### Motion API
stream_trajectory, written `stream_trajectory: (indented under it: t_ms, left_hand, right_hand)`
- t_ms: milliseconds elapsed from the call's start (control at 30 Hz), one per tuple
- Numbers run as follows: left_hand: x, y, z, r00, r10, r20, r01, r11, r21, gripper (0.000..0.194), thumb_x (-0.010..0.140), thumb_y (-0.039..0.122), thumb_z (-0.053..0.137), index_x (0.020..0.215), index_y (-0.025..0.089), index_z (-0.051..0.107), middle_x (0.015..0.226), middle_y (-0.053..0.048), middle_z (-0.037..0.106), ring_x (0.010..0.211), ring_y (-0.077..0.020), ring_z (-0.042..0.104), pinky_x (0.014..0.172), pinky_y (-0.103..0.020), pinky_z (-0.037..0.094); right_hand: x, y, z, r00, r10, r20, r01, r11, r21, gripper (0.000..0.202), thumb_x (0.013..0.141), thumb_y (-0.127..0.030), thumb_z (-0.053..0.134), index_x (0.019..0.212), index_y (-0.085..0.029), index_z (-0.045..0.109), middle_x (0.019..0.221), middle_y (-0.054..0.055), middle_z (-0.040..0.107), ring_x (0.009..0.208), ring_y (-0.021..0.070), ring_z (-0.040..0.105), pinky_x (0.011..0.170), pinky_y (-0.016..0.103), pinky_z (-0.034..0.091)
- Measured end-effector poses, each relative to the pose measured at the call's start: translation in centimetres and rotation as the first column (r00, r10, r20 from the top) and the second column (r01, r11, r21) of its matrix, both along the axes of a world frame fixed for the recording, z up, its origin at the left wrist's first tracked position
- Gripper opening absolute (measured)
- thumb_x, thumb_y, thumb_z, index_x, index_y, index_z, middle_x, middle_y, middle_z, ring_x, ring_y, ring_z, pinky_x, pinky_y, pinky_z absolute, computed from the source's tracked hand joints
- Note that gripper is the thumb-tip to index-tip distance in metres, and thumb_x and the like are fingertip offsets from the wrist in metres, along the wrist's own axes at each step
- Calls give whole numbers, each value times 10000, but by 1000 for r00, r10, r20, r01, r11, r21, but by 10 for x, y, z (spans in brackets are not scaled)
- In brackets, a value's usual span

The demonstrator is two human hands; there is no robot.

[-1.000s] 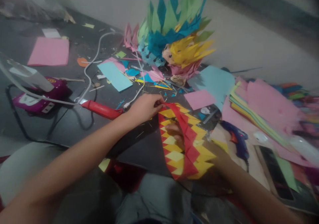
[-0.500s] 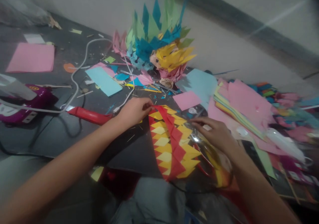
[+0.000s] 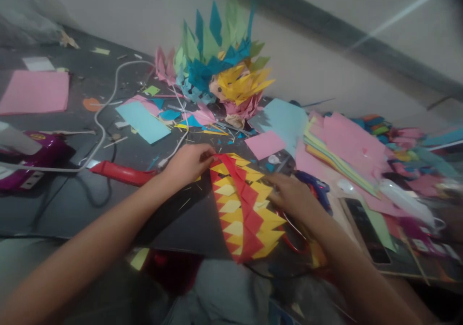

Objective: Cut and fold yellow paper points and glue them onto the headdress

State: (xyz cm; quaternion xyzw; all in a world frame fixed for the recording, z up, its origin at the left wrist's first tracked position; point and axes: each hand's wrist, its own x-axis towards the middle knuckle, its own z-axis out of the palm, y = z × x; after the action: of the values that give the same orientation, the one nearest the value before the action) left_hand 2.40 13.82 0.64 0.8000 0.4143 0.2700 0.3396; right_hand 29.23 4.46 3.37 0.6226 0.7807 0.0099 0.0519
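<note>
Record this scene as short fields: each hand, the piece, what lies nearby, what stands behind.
left hand: pinching the top end of the folded-paper band
right hand: at the band's right side; contact unclear
piece: looped, red and yellow, pointed edges
nearby: red tool, blue glue gun, phone
behind: multicoloured paper model

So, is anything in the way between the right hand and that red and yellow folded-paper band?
Nothing visible: the right hand is beside the red and yellow folded-paper band; whether they touch is unclear. The left hand pinches its far end.
</note>
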Motion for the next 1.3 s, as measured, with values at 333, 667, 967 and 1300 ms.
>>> stream_trajectory:
  t_ms: [333,667,967,1300]
  left_hand:
    - [-1,0,-3,1000,-2,-6,2,1000,-4,152,798,266,500,837,189,625,739,-21,668,604,-130,572,548,-214,395]
    - [0,0,-2,1000,6,-1,-6,1000,-3,143,800,259,508,832,183,625,721,-12,661,595,-119,554,544,-208,382]
    - [0,0,-3,1000,12,-9,-12,1000,-15,130,801,237,517,829,176,628,740,-17,663,594,-116,553,551,-209,381]
    - [1,2,-3,1000,12,8,-12,999,43,111,791,207,554,840,158,641,715,-19,657,582,-105,547,534,-207,359]
  right_hand:
    - [2,2,4,998,-69,-8,69,997,-37,398,815,-233,445,1198,-221,555,1033,66,659,807,186,637,645,269,482]
    - [25,8,-1,944,-303,-127,309,950,30,343,826,-325,462,1118,-190,581,862,51,653,724,185,617,634,275,456]
    - [30,16,-1,983,-58,177,56,998,18,395,880,-367,413,1189,-177,570,933,106,579,835,221,561,671,304,436]
    - [41,49,8,984,172,41,-164,976,-145,258,845,-351,490,845,-176,681,890,116,583,851,222,550,750,333,431]
